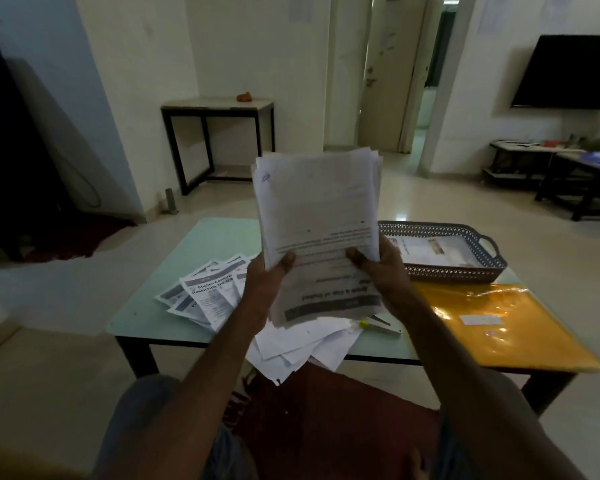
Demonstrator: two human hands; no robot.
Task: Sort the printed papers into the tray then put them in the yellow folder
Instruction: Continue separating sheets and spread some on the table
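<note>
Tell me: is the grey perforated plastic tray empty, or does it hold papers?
Not empty: printed white sheets lie flat inside the grey perforated plastic tray, behind its near wall.

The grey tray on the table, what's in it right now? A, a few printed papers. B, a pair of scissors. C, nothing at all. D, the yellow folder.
A: printed papers lie flat inside the grey tray, while the yellow folder lies outside it on the table, nearer the camera.

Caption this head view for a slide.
Left hand and right hand grip a paper stack above the table, tray and yellow folder at right.
</note>
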